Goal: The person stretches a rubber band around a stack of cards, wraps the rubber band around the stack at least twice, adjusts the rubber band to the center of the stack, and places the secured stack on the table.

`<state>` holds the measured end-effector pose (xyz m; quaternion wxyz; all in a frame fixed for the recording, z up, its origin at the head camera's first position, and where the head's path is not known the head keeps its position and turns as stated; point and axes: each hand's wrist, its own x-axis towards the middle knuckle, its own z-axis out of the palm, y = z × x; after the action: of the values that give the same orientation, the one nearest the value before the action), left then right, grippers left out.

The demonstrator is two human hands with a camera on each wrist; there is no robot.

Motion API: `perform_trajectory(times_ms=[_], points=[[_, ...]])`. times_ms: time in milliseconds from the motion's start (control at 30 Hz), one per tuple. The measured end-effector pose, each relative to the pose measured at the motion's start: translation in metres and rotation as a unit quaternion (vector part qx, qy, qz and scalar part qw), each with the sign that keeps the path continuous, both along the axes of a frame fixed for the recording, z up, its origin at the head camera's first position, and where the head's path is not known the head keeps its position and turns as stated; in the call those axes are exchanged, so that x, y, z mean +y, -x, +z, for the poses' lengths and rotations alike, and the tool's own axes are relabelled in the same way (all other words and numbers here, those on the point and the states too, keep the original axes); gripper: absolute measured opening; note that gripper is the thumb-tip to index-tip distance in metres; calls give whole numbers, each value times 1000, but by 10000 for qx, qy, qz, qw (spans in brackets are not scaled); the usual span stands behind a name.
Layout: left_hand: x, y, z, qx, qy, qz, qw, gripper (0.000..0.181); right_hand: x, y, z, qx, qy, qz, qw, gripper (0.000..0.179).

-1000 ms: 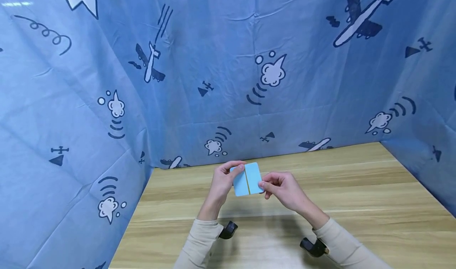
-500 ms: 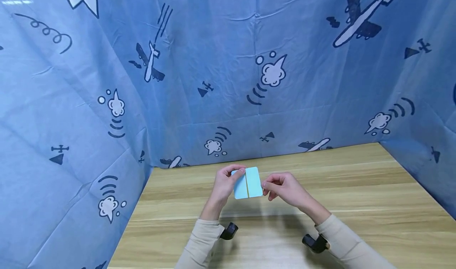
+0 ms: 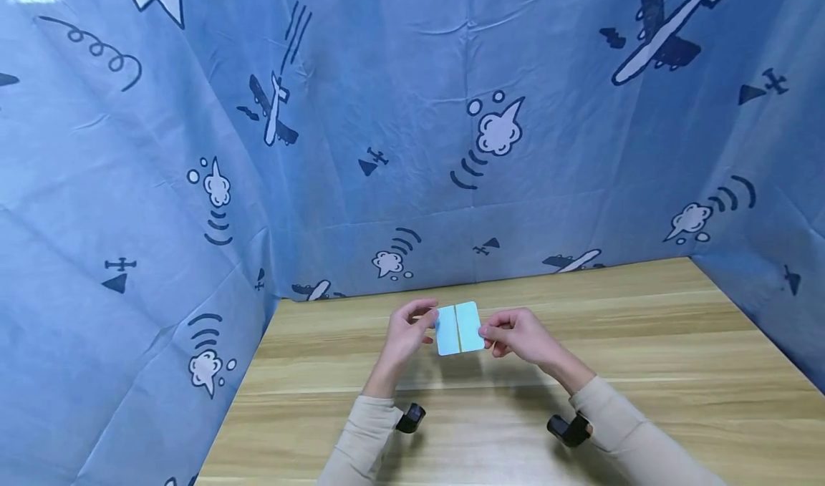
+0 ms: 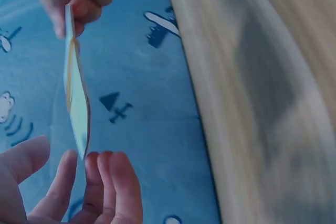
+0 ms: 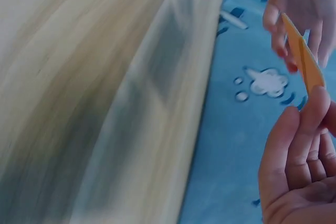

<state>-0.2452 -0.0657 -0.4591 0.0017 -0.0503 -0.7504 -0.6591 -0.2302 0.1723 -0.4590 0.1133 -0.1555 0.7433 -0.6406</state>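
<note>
A thin light-blue square card, or small stack of cards, (image 3: 472,325) is held up over the table, a yellow-brown band (image 3: 458,328) running across its middle. My right hand (image 3: 523,337) pinches its right edge between thumb and fingers. In the right wrist view the card's other face (image 5: 310,74) looks orange, with the band crossing it too. My left hand (image 3: 402,334) is at the opposite edge. The left wrist view shows its thumb (image 4: 29,156) spread away and its fingers (image 4: 123,187) extended around the near corner of the card, not gripping it.
The wood-grain table (image 3: 322,357) lies below both hands. Blue printed cloth (image 3: 412,114) hangs behind it and along the sides. A black wrist-worn device sits on the left wrist (image 3: 411,418) and the right wrist (image 3: 568,430).
Earlier the left hand gripped the card's left part and the right fingers were at its right edge. Now the left fingers have let go and the right hand holds the card, shifted slightly right.
</note>
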Motion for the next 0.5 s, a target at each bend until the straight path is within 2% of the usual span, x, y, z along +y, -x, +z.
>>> perform_trajectory(times_ms=[67, 267, 433, 500], points=[[-6, 1, -5, 79, 104, 73, 9999, 25, 3, 6, -5, -91, -139, -78, 9998, 19], [-20, -1, -16, -38, 248, 116, 9996, 24, 11, 23, -25, -385, -783, -290, 9958, 15], [-25, -2, -22, -196, 224, 94, 9995, 23, 13, 35, -40, -604, -1376, -520, 9873, 14], [-25, -5, -20, -228, 208, 76, 9995, 23, 13, 39, -44, -640, -1627, -609, 9827, 15]])
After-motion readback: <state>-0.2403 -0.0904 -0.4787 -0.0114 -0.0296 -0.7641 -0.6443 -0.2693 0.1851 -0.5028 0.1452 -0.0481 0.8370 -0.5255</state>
